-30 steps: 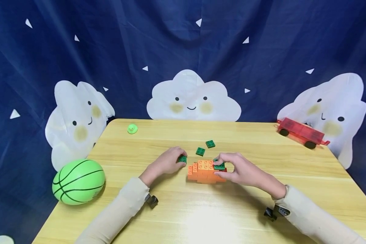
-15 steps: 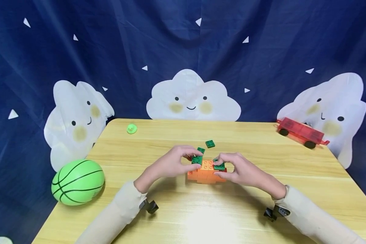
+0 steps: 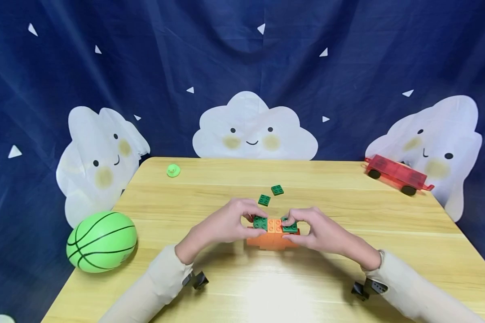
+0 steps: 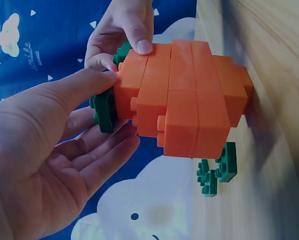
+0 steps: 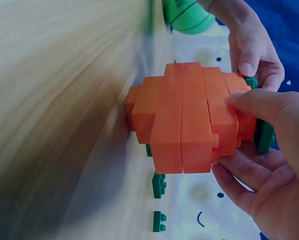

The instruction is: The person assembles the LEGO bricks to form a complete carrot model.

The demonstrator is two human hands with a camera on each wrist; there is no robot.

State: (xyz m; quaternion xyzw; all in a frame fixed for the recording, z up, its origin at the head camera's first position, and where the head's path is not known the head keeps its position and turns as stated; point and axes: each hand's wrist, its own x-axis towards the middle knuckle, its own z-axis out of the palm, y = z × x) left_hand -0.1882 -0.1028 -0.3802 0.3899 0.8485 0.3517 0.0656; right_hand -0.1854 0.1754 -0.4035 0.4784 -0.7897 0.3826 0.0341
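An orange brick build (image 3: 272, 241), stepped on its sides and made of stacked toy bricks, stands on the table between both hands. My left hand (image 3: 228, 226) pinches a flat green brick (image 3: 260, 222) at the left end of its top, thumb near and fingers behind. On the right end, my right hand (image 3: 317, 231) grips the build and a second green brick (image 3: 289, 225) with thumb and fingers. Orange studs show between the two green bricks. In the left wrist view the green brick (image 4: 105, 111) lies against the orange top, beside my thumb.
Two loose green bricks (image 3: 264, 200) lie just behind the build. A green ball (image 3: 102, 242) sits at the table's left edge, a small green duck (image 3: 173, 170) at the back left. A red wheeled toy car (image 3: 399, 174) stands at the back right.
My left hand has picked up a green brick from the table left of the build and brought it right, onto the build's left end. The right hand keeps its grip.
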